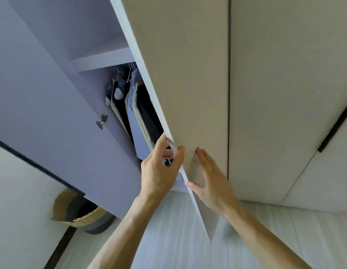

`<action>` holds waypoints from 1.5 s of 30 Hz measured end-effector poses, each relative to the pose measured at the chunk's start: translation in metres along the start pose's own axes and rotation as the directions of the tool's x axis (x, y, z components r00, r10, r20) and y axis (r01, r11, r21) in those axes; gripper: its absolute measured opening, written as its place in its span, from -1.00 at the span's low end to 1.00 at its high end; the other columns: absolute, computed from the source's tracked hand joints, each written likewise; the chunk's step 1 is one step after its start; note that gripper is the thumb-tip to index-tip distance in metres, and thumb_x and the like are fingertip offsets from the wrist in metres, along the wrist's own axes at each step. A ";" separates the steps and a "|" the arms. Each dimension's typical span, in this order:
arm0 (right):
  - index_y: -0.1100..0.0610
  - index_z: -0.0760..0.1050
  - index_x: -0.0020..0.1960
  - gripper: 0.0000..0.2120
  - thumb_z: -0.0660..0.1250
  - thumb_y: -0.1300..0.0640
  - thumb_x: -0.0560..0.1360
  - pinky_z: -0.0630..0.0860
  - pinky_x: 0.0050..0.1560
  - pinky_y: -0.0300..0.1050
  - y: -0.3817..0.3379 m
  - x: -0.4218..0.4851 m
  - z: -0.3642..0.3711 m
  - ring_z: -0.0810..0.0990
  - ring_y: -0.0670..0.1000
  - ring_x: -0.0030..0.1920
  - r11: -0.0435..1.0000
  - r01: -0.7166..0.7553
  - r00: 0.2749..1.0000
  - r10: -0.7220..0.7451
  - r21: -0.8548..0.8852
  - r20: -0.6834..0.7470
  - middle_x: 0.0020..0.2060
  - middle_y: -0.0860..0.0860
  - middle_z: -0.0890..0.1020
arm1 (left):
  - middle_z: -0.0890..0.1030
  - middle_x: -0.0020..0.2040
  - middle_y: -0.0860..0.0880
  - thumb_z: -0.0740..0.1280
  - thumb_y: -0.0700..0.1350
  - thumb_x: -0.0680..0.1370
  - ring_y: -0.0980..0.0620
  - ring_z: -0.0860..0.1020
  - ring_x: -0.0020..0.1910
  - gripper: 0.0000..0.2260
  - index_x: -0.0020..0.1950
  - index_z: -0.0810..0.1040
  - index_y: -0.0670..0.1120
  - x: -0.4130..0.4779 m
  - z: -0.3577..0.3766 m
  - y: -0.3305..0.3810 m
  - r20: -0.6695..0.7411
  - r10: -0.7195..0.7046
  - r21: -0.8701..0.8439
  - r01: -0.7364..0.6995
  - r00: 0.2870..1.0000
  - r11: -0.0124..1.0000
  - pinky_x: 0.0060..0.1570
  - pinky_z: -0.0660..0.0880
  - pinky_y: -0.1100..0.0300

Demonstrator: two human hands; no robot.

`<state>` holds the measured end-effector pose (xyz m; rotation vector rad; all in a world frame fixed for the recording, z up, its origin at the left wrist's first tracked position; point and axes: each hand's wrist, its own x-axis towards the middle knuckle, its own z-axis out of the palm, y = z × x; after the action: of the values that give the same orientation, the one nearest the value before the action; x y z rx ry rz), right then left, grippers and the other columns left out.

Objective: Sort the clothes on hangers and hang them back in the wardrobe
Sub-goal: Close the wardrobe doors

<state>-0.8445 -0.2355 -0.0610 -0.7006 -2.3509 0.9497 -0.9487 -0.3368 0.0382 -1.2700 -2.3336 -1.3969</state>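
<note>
The left hand (159, 167) pinches the wardrobe door (188, 74) by its free edge; the right hand (209, 183) lies flat on its face alongside. The hanging clothes (133, 105) drop vertically just behind that edge, nearer the left hand.

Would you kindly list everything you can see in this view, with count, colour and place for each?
open door: one, lilac inner face, swung out at left
hinge fittings: two, dark metal, on the open door's inner face
beige door: one, part open, centre
closed doors: at least two, beige, right
shelf: one, lilac, inside the wardrobe
hanging clothes: several, dark, blue and cream, below the shelf
basket: one, woven tan, lower left, partly behind the open door
floor: pale, bottom
left hand: grips the beige door's edge
right hand: flat on the beige door's front
</note>
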 end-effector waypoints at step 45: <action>-0.24 0.03 0.58 -0.44 0.04 -0.30 0.62 -0.13 0.48 0.29 -0.033 0.414 0.046 -0.04 0.11 0.60 0.418 0.034 0.642 -0.705 -0.908 -0.301 0.61 -0.03 0.03 | 0.61 -0.07 0.38 0.19 -0.12 0.68 0.39 0.56 -0.06 -0.62 0.28 0.36 0.40 0.325 0.035 -0.201 0.025 -0.290 -0.355 0.280 0.957 0.892 -0.12 0.41 0.53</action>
<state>-1.1880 -0.0198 0.0408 -0.5745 -1.9884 -0.7402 -1.2890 -0.1610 0.0485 -0.9936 -2.3981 -1.9919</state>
